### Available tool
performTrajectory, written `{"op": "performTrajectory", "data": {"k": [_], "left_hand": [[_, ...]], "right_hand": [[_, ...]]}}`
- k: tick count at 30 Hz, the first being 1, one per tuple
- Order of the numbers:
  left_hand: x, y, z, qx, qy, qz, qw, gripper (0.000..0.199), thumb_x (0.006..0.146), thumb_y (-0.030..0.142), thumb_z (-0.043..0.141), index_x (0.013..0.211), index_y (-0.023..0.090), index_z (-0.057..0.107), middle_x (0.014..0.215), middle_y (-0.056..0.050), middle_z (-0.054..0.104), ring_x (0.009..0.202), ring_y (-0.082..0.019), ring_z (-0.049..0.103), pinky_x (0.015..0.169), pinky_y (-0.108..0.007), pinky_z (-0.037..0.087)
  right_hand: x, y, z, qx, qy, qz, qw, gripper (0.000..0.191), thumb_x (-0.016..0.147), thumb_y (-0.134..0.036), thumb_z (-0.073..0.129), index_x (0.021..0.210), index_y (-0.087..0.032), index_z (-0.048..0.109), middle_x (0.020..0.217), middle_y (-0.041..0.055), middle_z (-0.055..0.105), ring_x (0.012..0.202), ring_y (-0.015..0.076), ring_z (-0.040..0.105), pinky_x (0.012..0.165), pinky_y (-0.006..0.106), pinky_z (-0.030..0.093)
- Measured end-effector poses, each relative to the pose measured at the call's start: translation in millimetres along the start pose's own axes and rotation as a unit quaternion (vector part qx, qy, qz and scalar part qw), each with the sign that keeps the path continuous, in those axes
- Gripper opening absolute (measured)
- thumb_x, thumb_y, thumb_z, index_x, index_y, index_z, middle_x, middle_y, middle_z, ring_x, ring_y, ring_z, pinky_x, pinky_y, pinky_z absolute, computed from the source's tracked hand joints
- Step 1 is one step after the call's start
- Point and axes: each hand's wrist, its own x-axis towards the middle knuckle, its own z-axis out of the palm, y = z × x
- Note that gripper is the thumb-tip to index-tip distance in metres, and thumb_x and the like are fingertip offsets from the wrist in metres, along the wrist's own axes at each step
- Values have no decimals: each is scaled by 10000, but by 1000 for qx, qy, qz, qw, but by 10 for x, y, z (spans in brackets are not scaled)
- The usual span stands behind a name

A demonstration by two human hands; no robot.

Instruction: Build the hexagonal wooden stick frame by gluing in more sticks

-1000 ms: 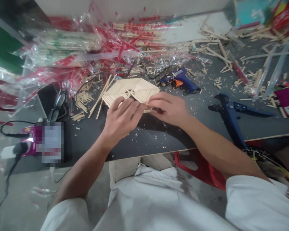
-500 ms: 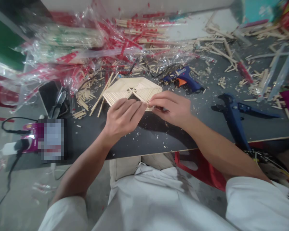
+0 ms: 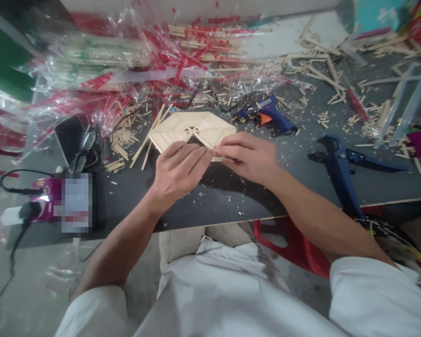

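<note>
A pale wooden-stick panel, built of sticks laid side by side in angled sections, lies on the dark table in front of me. At its near edge, my left hand is closed with the fingers bent over the panel. My right hand pinches at the near right corner, its fingertips close to those of the left. Whatever thin piece sits between the fingertips is hidden. Long loose sticks lie by the panel's left side. Behind the panel to the right rests a blue glue gun with an orange trigger.
Blue hand cutters lie to the right. Wrapped stick bundles and red-printed plastic cover the back left. Glasses, a dark phone, a purple power strip and a lit screen stand left. Cut stick bits are scattered about.
Almost nothing differs. My right hand has shifted very slightly at the panel's corner, while the left hand and the panel stay in place.
</note>
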Motion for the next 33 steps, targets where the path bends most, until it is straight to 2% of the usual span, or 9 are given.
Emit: {"op": "performTrajectory", "data": {"k": [6,11,16,22,25,28,30,33], "left_hand": [[1,10,20,7,25,19,999,240,1015,79,651,1213,198,718,1042,-49,851,961,-204,811,822,-369,582],[40,16,22,29,49,35,998,188,1012,102,679,1190,159,699,1002,-63,850,919,-198,816,791,-349,589],[10,33,49,31,48,16,998,209,1027,132,665,1226,185,698,1015,-55,850,921,-197,809,815,-360,569],[-5,1,30,29,15,2,999,187,1031,166,660,1206,198,719,1007,-45,845,949,-205,793,864,-366,540],[0,-141,-19,-31,-63,-26,997,190,1020,325,724,1176,218,745,1060,-53,844,1048,-238,774,953,-396,526],[-4,-305,-61,-140,-159,-60,976,372,913,535,829,1119,231,772,1128,-58,836,1129,-265,751,1027,-420,511],[-13,-375,-64,-152,-167,-114,967,297,941,517,802,1040,238,785,1094,-44,839,1085,-250,758,1041,-432,500],[-42,-422,-20,-111,-134,-203,963,198,1033,392,680,956,242,784,1010,-39,837,1005,-238,761,1015,-455,501]], "right_hand": [[-6,11,-6,-2,-21,-4,1000,134,1073,-156,591,1154,-249,642,1075,35,770,991,137,738,847,262,612],[24,-9,4,20,16,18,1000,166,1050,-164,631,1157,-287,655,1052,4,780,967,145,764,821,274,629],[48,-32,-10,44,21,42,998,189,1015,-140,668,1127,-292,681,1037,2,783,933,154,769,822,297,640],[53,-2,-51,92,23,65,993,192,998,-110,679,1085,-272,733,1039,4,791,945,144,755,830,276,617],[50,96,-152,154,-61,87,982,43,978,-215,764,1004,-250,765,1054,19,799,945,157,755,839,291,597],[49,198,-265,230,-198,138,943,152,933,-360,838,907,-222,778,1003,36,806,881,171,755,798,299,572],[49,233,-303,252,-244,168,921,182,946,-375,817,868,-216,775,939,31,806,834,167,746,762,293,551],[44,232,-289,252,-241,191,917,164,985,-308,741,850,-218,767,870,15,800,789,153,731,740,281,535]]}}
